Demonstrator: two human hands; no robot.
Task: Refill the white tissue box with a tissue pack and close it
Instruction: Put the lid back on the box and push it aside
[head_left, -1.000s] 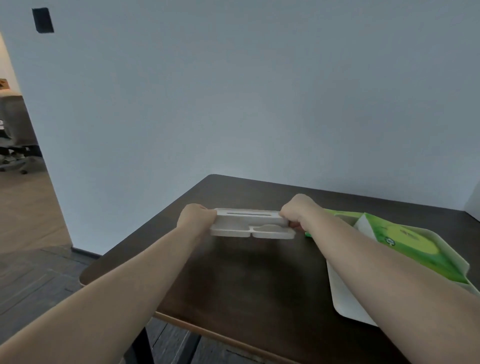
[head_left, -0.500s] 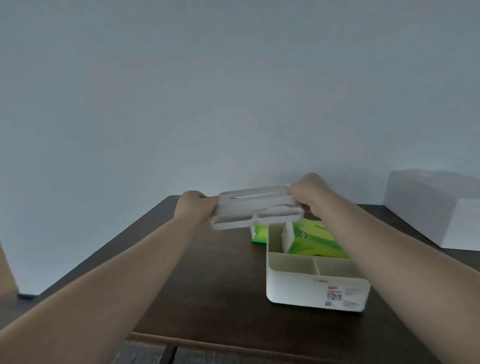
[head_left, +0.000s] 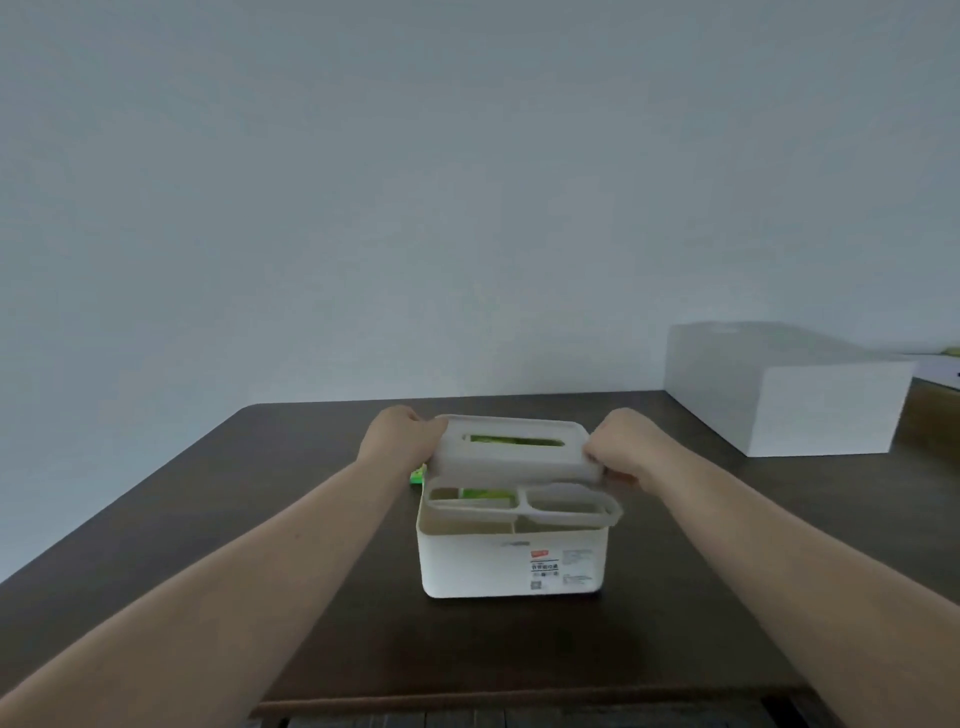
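One white box (head_left: 511, 558) is sitting mid-tabletop (head_left: 208, 519), one green tissue pack (head_left: 485, 494) showing inside. One lid (head_left: 519, 467) is hovering just above, left hand (head_left: 400, 441) and right hand (head_left: 621, 449) each closing a grip on its ends. One large white carton (head_left: 784, 395) is resting far right.

The white rectangular plastic tissue box (head_left: 511, 564) looks smooth and matt, with a printed paper label on its front. Its white plastic lid (head_left: 519, 467) has the same dull finish. The green tissue pack (head_left: 485, 494) looks glossy. The dark brown wooden tabletop (head_left: 260, 519) shows a faint satin sheen.
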